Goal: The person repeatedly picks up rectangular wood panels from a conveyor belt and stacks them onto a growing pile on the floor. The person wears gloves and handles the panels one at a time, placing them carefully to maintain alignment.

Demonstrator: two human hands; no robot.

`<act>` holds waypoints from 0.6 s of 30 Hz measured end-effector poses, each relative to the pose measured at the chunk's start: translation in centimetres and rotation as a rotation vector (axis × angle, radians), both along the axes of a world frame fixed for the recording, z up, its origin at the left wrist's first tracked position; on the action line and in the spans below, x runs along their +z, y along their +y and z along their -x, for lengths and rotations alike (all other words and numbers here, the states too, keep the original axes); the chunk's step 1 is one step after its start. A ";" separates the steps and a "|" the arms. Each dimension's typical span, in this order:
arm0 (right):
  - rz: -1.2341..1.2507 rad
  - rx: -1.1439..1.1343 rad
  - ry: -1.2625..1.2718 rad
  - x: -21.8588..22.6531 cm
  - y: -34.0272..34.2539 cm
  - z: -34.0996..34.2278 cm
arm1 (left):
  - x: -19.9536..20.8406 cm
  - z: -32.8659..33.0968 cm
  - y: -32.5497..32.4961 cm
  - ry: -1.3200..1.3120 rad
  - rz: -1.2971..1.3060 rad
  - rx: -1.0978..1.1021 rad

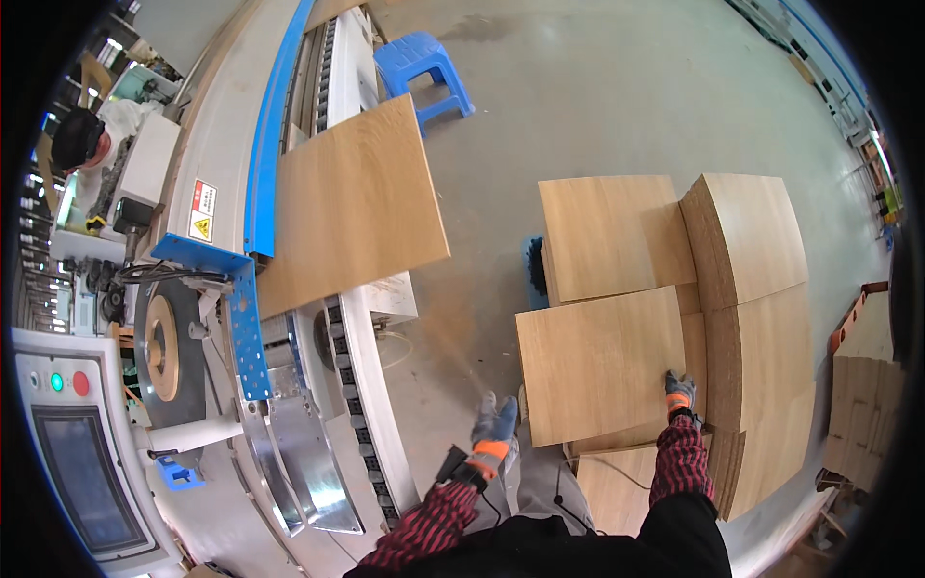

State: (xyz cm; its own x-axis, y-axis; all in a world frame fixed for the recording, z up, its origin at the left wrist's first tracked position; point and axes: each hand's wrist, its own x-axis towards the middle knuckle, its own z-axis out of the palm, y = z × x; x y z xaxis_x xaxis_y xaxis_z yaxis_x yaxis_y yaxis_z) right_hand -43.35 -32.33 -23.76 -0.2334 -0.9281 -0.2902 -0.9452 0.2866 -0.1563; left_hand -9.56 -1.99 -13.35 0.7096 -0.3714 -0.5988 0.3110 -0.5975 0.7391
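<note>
My left hand (493, 427), in a grey work glove with an orange cuff, is held out over the floor with its fingers stretched. Nothing is in it, and a gap separates it from the wood-grain panel (602, 366) to its right. My right hand (679, 389), gloved the same way, has its fingers at that panel's right edge and appears to grip it; the fingers' undersides are hidden. The panel lies slightly askew over a stack of similar boards. Another wood-grain panel (356, 202) rests on the machine at the left, with neither hand touching it.
Tall stacks of boards (761, 241) stand at the right, beside a shorter stack (607, 231). The machine's roller track (352, 414) runs along my left, near a control screen (92, 482). A blue stool (421, 67) stands ahead. Another person (92, 140) is at the far left.
</note>
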 end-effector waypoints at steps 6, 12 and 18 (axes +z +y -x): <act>-0.010 0.021 0.061 2.3 3.8 -2.6 | -10.2 3.4 -0.7 0.401 -0.531 -0.228; -0.268 -0.161 -0.367 2.9 5.3 -3.2 | -0.7 0.0 0.5 0.031 -0.413 -0.156; -0.440 -0.147 -0.642 7.0 10.2 -9.9 | 14.9 -0.4 5.7 -0.207 -0.115 0.266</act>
